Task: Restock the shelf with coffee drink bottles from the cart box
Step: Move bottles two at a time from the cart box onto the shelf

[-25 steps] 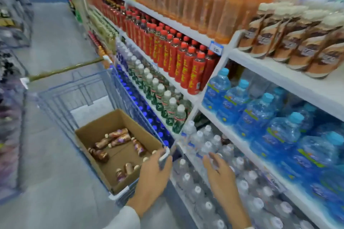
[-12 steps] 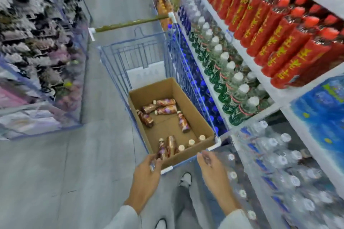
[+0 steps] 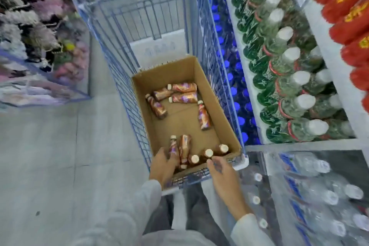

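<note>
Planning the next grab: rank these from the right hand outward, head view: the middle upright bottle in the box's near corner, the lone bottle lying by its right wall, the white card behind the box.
1. Middle upright bottle, near corner, at the right hand's fingertips.
2. Lone lying bottle, by the right wall of the box.
3. White card, farthest, past the box.

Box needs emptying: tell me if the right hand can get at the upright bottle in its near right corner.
Probably yes: the right hand hovers open over the box rim, with the upright bottle just beyond it, cap uncovered.
</note>
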